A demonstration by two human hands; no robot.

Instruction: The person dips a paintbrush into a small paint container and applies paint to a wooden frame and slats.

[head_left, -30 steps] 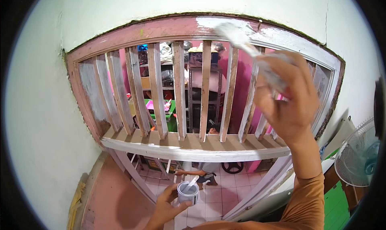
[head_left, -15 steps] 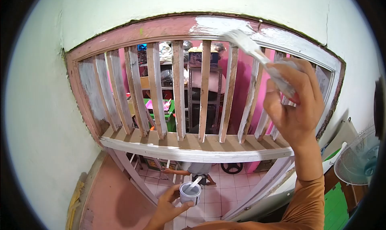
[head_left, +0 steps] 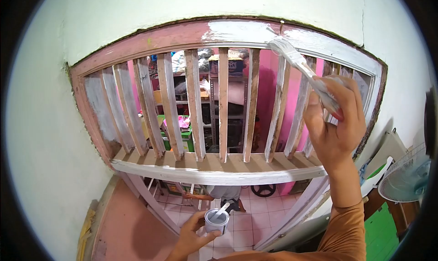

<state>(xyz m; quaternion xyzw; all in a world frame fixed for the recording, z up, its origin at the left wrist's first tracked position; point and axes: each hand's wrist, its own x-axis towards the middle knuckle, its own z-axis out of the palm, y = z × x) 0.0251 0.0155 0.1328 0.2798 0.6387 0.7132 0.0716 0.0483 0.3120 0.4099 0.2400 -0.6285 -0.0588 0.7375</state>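
My right hand (head_left: 340, 113) is closed round the handle of a paintbrush (head_left: 315, 78). Its white-coated bristles touch the top rail of a slatted wooden frame (head_left: 150, 43), just below a nail (head_left: 281, 26). White paint covers the rail's right part, while the left part is still pink. Low in the view, my left hand (head_left: 194, 233) grips a small paint can (head_left: 216, 223). A pale stick (head_left: 222, 209) leans inside the can, above grey-white paint. Vertical slats (head_left: 223, 106) with white edges and brown faces stand between the rails.
Below the frame another person (head_left: 223, 193) reaches toward a ladder (head_left: 192, 188) on the tiled floor. Behind the slats are shelves (head_left: 205, 119) with boxes and bags. A fan (head_left: 404, 179) stands at right; a pink door (head_left: 123, 215) is lower left.
The brush has moved right along the top rail, from left of the nail to beneath it. The view has shifted slightly. My left hand still holds the can.
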